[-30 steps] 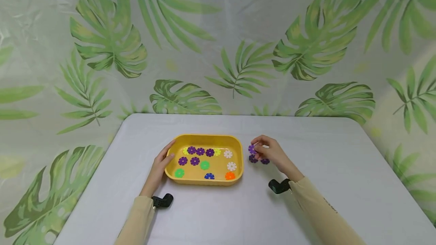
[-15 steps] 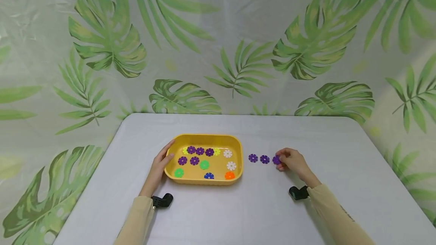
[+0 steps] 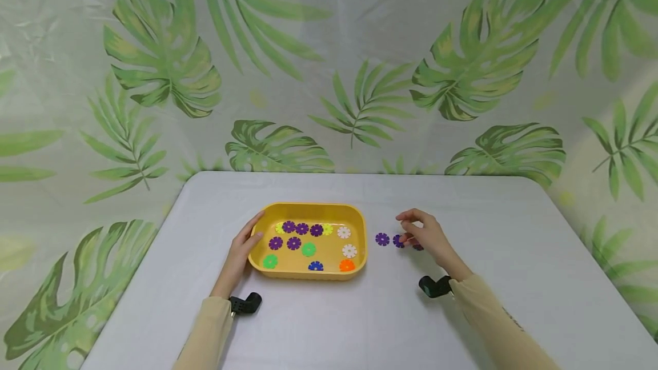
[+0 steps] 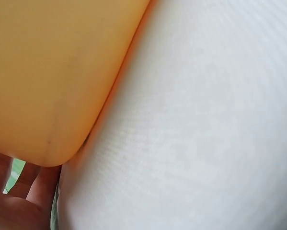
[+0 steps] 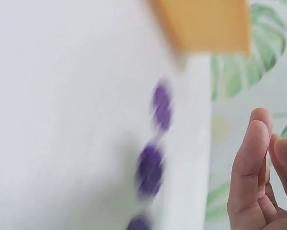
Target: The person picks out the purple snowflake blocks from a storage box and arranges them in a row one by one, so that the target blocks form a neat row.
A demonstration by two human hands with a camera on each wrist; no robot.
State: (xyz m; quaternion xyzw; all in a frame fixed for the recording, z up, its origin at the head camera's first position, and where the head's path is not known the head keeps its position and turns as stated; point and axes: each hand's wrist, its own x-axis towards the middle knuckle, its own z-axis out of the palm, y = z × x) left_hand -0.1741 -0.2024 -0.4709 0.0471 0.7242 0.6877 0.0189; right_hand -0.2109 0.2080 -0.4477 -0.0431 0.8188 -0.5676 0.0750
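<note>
My left hand (image 3: 240, 251) grips the left end of a yellow plastic tray (image 3: 303, 274), thumb over the rim and fingers along the outer wall. In the left wrist view, the fingers (image 4: 43, 189) show past the tray wall (image 4: 52, 76). My right hand (image 3: 429, 238) hovers over the table with relaxed fingers and nothing in them. Under and beside it lies a row of three purple snowflake discs: a left disc (image 3: 382, 239), a middle disc (image 3: 397, 241) partly covered by fingers, and a right disc (image 3: 418, 247) mostly hidden. The right wrist view shows the discs (image 5: 150, 169) blurred.
Inside the tray lie several more purple discs (image 3: 275, 243), plus yellow, green (image 3: 309, 249), white (image 3: 349, 251), blue (image 3: 316, 266) and orange (image 3: 346, 265) ones. A white cloth covers the table (image 3: 329, 324). A leaf-printed curtain (image 3: 360, 44) hangs behind it.
My right hand carried a purple disc rightward, set it down at the row's right end, let go, and has moved back left and up. The left hand stays on the tray.
</note>
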